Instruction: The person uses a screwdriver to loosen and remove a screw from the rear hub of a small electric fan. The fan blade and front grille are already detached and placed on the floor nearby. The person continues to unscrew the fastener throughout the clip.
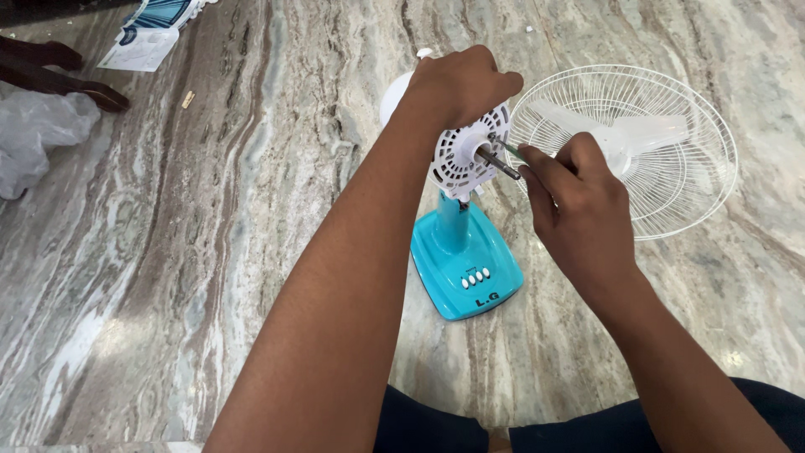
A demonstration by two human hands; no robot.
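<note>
Two hands work on a small table fan that stands on a marble floor [210,252]. The left hand [461,84] is closed over the top of the white motor housing [461,155], probably so that the head of the fan does not turn or tip while the other hand works at it. The right hand [579,201] pinches a thin green tool [513,151], perhaps a small screwdriver, between thumb and fingers, and its tip lies just beside the metal shaft [496,162] that sticks out of the housing front. How the tip meets the housing I cannot tell.

The fan stands upright on its turquoise base [465,268], which has a row of white buttons [475,278] on the near side. A short turquoise neck [449,218] joins the base to the motor.

The white wire guard [671,193] lies flat on the floor to the right, near the fan, with the white blade [625,134] resting inside it; so the shaft is bare and easy to reach.

Far at the left lie a clear plastic bag [38,134] and a printed leaflet [147,38].
</note>
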